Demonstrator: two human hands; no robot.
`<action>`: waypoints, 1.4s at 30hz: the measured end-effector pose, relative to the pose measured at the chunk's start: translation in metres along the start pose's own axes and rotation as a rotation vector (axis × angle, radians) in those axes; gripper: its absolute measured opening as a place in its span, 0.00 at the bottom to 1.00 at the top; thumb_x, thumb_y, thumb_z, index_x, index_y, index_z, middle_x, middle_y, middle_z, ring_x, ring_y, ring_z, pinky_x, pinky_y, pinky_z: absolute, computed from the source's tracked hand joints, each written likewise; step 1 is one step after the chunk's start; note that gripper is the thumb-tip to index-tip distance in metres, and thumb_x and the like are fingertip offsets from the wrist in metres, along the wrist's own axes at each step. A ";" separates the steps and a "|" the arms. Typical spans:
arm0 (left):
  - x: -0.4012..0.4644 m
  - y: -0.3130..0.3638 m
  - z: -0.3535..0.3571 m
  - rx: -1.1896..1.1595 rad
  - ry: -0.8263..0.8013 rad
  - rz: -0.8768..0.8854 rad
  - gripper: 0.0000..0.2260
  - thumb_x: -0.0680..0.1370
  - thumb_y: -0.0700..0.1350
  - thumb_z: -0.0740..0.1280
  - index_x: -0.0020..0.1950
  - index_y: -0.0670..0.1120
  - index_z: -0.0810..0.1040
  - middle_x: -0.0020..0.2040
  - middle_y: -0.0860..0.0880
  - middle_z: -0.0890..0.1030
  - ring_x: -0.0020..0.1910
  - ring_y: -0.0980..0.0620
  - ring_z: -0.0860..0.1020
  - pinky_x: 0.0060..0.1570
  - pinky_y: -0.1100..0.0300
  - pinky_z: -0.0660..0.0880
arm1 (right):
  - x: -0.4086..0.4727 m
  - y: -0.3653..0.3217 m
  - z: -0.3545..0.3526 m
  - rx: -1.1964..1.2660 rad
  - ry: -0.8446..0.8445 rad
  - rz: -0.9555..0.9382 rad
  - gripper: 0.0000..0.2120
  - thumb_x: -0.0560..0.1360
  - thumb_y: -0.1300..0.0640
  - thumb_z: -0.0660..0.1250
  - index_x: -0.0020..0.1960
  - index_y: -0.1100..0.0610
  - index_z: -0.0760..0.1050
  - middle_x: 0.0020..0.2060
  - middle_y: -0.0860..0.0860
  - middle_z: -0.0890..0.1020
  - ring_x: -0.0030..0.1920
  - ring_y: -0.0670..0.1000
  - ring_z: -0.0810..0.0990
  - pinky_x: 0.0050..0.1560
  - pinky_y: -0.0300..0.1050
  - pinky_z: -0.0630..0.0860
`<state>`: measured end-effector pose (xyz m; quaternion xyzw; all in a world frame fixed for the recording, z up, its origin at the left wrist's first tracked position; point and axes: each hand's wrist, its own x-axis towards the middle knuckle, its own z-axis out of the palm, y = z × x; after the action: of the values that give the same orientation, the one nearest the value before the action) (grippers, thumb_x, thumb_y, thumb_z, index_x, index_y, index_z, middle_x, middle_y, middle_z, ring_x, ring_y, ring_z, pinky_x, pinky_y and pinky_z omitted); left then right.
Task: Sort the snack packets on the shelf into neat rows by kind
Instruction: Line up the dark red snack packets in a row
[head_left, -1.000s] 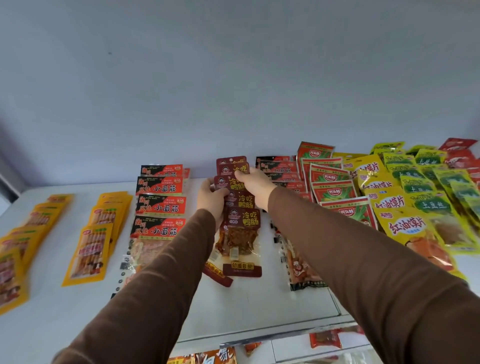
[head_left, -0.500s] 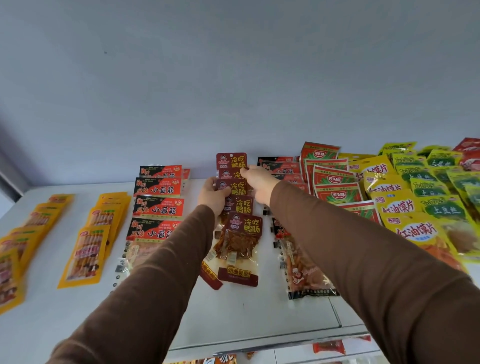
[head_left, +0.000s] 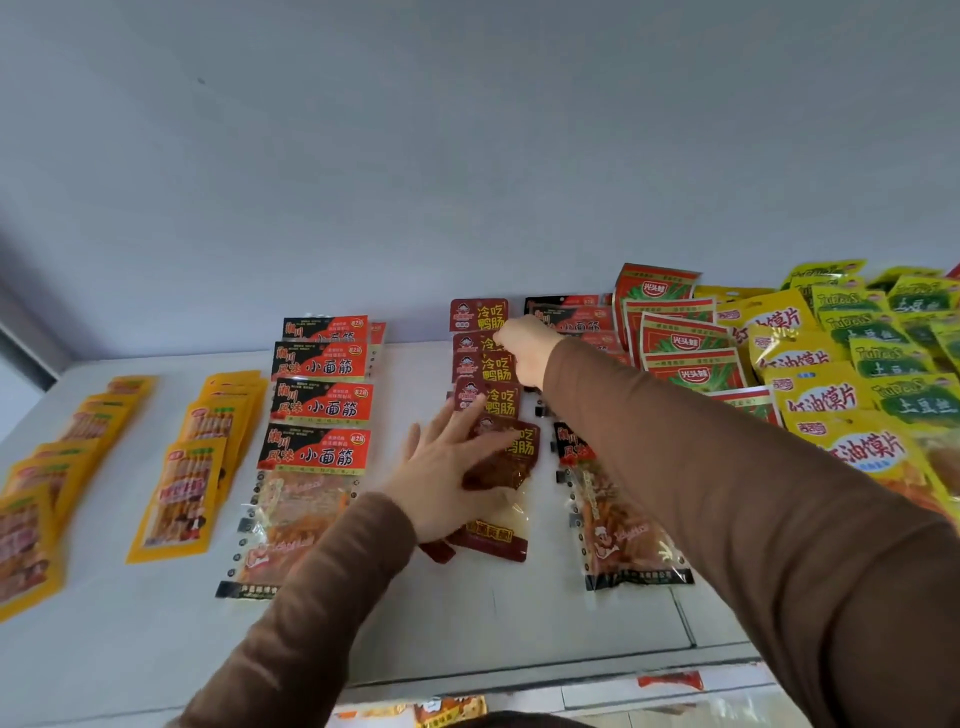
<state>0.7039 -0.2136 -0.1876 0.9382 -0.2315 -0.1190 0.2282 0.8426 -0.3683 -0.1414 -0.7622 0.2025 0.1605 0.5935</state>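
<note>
Most of the shelf (head_left: 467, 639) looks sorted to me already: two yellow-orange rows (head_left: 171, 493) at the far left, an orange-and-black row (head_left: 317, 410) beside them, and the dark red row (head_left: 491, 395) I am squaring up in the middle. My left hand (head_left: 447, 478) lies flat with straight fingers pressing the front dark red packet (head_left: 506, 483), while my right hand (head_left: 524, 351) has its fingers curled on a packet near the back. No boxes or bins show; the red-green (head_left: 680, 338) and yellow packets (head_left: 831, 395) to the right overlap loosely and probably need tidying
</note>
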 end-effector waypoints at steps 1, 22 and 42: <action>-0.006 0.000 0.008 0.065 -0.025 -0.009 0.30 0.77 0.67 0.61 0.77 0.70 0.54 0.82 0.56 0.42 0.80 0.49 0.36 0.76 0.38 0.36 | -0.002 -0.003 0.000 -0.050 -0.015 -0.024 0.15 0.83 0.64 0.55 0.68 0.64 0.71 0.58 0.58 0.79 0.56 0.55 0.80 0.47 0.40 0.78; -0.061 -0.008 0.044 0.151 0.204 -0.108 0.33 0.82 0.61 0.53 0.81 0.55 0.39 0.81 0.57 0.43 0.80 0.59 0.38 0.76 0.53 0.30 | -0.081 0.038 -0.025 -1.232 -0.195 -0.636 0.20 0.74 0.46 0.72 0.63 0.52 0.75 0.59 0.50 0.74 0.63 0.53 0.71 0.54 0.45 0.69; 0.000 -0.003 -0.008 -0.200 0.209 -0.417 0.12 0.74 0.51 0.74 0.50 0.51 0.73 0.43 0.53 0.79 0.38 0.57 0.77 0.31 0.64 0.69 | -0.097 0.053 -0.026 -1.767 -0.254 -0.749 0.38 0.63 0.29 0.72 0.59 0.56 0.69 0.52 0.52 0.78 0.58 0.55 0.71 0.65 0.57 0.61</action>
<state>0.7080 -0.2083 -0.1821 0.9456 0.0051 -0.0881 0.3133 0.7322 -0.3929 -0.1325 -0.9255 -0.3130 0.1363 -0.1638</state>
